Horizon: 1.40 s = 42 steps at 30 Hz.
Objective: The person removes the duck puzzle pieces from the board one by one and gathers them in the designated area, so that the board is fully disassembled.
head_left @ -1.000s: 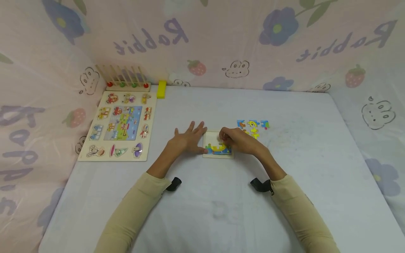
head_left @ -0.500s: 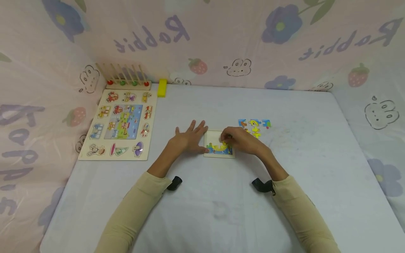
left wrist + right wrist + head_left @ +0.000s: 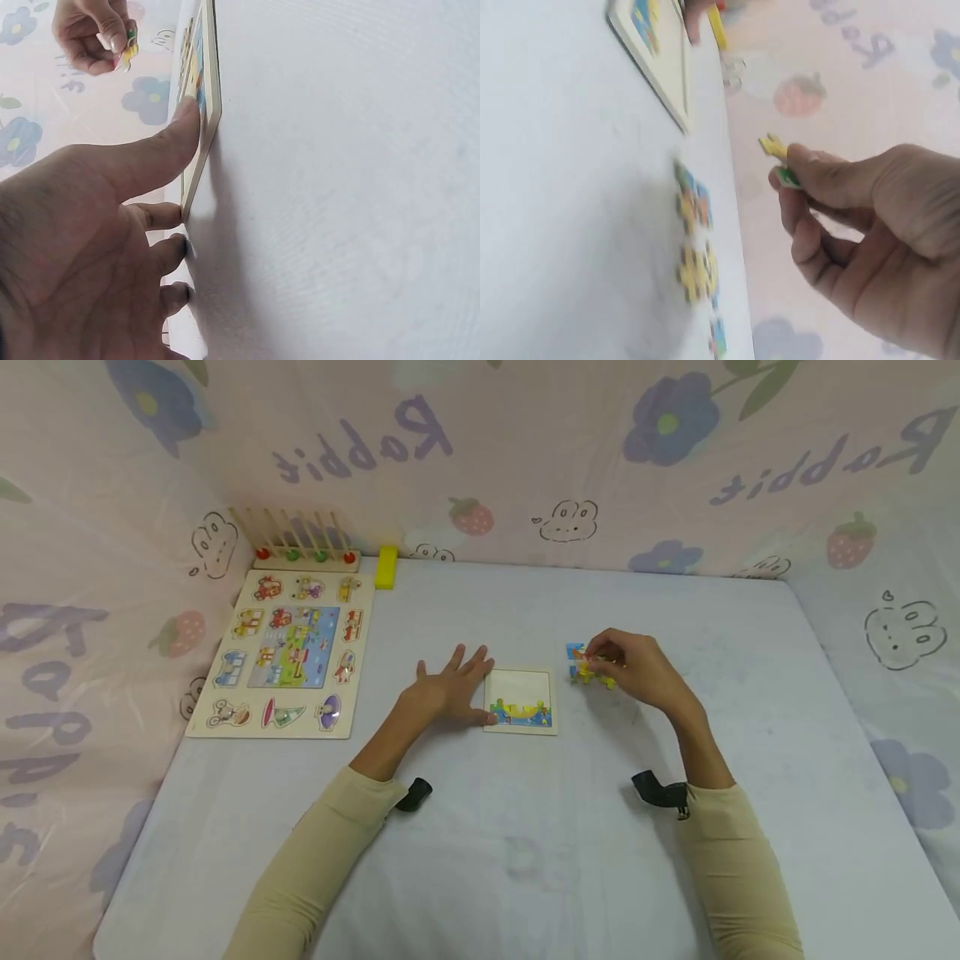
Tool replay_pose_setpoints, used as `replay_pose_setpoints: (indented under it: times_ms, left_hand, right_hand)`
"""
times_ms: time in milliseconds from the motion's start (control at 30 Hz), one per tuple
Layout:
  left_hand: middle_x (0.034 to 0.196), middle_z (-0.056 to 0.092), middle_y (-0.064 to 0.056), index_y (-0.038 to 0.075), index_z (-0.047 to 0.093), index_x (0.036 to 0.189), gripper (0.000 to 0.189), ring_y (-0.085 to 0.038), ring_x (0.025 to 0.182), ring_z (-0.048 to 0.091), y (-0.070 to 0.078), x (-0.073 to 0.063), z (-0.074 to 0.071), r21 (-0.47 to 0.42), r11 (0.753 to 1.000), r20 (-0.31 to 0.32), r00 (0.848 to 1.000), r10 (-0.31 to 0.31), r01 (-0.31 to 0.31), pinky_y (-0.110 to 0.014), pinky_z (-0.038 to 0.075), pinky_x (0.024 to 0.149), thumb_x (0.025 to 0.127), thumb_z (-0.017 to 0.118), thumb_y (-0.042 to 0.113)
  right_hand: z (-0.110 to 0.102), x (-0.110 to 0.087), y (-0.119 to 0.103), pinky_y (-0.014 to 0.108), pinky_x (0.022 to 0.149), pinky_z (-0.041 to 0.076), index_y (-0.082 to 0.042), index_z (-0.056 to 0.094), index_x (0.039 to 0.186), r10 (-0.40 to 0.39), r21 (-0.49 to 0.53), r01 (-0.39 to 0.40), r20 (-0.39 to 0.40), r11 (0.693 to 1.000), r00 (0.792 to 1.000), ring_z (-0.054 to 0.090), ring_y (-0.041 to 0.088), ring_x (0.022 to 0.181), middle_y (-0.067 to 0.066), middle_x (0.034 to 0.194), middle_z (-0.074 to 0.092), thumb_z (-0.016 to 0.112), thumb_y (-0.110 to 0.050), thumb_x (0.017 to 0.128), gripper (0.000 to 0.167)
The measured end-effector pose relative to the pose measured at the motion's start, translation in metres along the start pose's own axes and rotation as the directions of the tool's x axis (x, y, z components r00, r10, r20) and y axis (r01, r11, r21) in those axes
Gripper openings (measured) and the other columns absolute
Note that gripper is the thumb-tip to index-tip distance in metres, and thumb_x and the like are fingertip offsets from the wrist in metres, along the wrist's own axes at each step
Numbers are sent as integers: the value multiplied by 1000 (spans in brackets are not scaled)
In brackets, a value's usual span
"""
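Observation:
A small square jigsaw tray [image 3: 517, 683] lies on the table. Blue, green and yellow pieces [image 3: 522, 716] fill its near part. My left hand [image 3: 444, 695] is spread at the tray's left side, its thumb and index finger touching the edge. Right of the tray, my right hand [image 3: 637, 667] is raised over a group of loose pieces [image 3: 576, 653] and partly covers them. In the right wrist view its thumb and fingers pinch a yellow and green jigsaw piece [image 3: 774, 147]. Several loose pieces [image 3: 694, 271] lie on the table below.
At the back left lies a large wooden picture puzzle board [image 3: 360, 689]. Behind it stands a rack of wooden pegs [image 3: 303, 560] with red and green beads, beside a yellow block [image 3: 386, 568]. A printed cloth wall [image 3: 510, 468] borders the table's far edge.
My right hand has moved from the tray to the right, over the loose pieces, and now holds one up. The left hand has stayed at the tray's edge.

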<state>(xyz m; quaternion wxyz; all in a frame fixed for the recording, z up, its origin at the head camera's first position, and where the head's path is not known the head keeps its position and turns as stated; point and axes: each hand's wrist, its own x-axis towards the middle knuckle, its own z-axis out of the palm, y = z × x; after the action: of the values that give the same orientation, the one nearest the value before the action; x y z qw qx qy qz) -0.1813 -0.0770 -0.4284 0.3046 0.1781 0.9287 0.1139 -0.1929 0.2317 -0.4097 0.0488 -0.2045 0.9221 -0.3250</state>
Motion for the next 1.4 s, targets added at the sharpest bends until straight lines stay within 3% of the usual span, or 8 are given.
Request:
replay_pose_setpoints:
  times_ms: [133, 300, 533, 733, 967, 1233, 1333, 1400]
  left_hand:
    - [178, -13, 4, 23, 7, 170, 108, -26, 166, -14, -1, 0, 0, -2, 1000, 9, 1000, 5, -5, -78, 3, 125, 92, 73, 58]
    - [178, -16, 4, 23, 5, 170, 113, -26, 166, -16, -3, -2, -1, -2, 1000, 22, 1000, 6, -6, -79, 3, 124, 90, 77, 56]
    - [178, -16, 3, 22, 4, 170, 116, -27, 166, -16, -1, -3, -2, -8, 1000, 29, 1000, 11, -11, -79, 2, 124, 88, 79, 55]
    - [178, -15, 2, 22, 6, 170, 117, -29, 166, -14, 0, -2, 1, -1, 1000, 21, 1000, 7, -7, -79, 4, 124, 87, 81, 54]
    - [178, -14, 3, 22, 7, 170, 117, -29, 166, -14, 0, -2, 1, -2, 1000, 16, 1000, 5, -5, -79, 5, 124, 86, 81, 54]
    - [178, -14, 2, 21, 5, 170, 117, -29, 166, -13, -5, -2, 1, 15, 1000, 33, 999, 7, -8, -79, 6, 124, 87, 80, 56]
    - [178, -15, 3, 21, 5, 170, 118, -29, 166, -13, -3, -1, -2, 31, 999, 28, 999, 20, -21, -79, 6, 124, 87, 80, 57]
    - [178, -15, 3, 22, 5, 170, 119, -29, 166, -14, -2, -1, -3, 35, 999, 33, 999, 26, -27, -79, 6, 124, 86, 81, 57]
  right_hand:
    - [-23, -9, 22, 15, 68, 48, 3, 72, 110, 90, -30, -91, -46, 995, 995, 72, 35, 87, 25, 105, 75, 72, -3, 97, 14]
    - [-33, -15, 51, 17, 69, 48, 3, 75, 105, 172, -61, -172, -1, 983, 985, 70, 36, 89, 25, 105, 72, 73, -4, 96, 12]
    - [-23, -15, 71, 25, 78, 49, 3, 74, 101, 132, -103, -126, 46, 987, 990, 65, 32, 90, 23, 99, 73, 77, -8, 94, 13]
    - [-21, -13, 72, 39, 82, 50, 5, 69, 103, 139, -126, -133, 40, 983, 989, 64, 34, 92, 24, 98, 71, 77, -6, 93, 17]
    - [-18, -14, 73, 34, 75, 47, 3, 67, 96, 190, -175, -184, 22, 967, 981, 60, 30, 85, 21, 93, 70, 79, -9, 92, 18]
    - [-11, -17, 55, 26, 68, 43, 3, 67, 93, 90, -153, -101, -78, 983, 993, 54, 24, 77, 17, 87, 67, 78, -4, 92, 12]
    - [-8, -16, 38, 27, 70, 45, 2, 67, 95, 52, -153, -61, -64, 986, 997, 57, 24, 80, 16, 89, 67, 76, -2, 93, 10]
    - [-4, -13, 23, 29, 73, 47, 2, 68, 98, 19, -145, -21, -12, 989, 1000, 59, 25, 84, 15, 92, 68, 75, -2, 94, 9]
